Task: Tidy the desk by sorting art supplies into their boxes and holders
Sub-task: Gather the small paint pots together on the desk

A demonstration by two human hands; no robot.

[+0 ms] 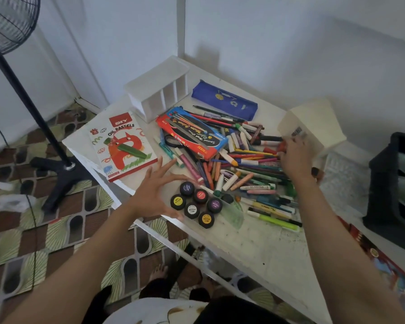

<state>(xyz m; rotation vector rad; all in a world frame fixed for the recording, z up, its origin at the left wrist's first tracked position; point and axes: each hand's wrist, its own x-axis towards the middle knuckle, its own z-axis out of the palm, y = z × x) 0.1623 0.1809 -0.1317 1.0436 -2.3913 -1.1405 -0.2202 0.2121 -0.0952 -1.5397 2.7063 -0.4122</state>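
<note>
Over paint jars (200, 195), left hand (156, 190) grip splayed wide; right hand (295, 159) seemingly pinching red marker (282, 146)

Desk top (255, 244) is showing matt white paint, scuffed and green-stained. Oil pastels box (124, 146) is looking like glossy printed card. Pencil case (225, 104) is reading as blue cloth. Organizer (157, 90) is looking like matt white plastic. Paint pot lids (200, 196) are looking like smooth black plastic.
</note>
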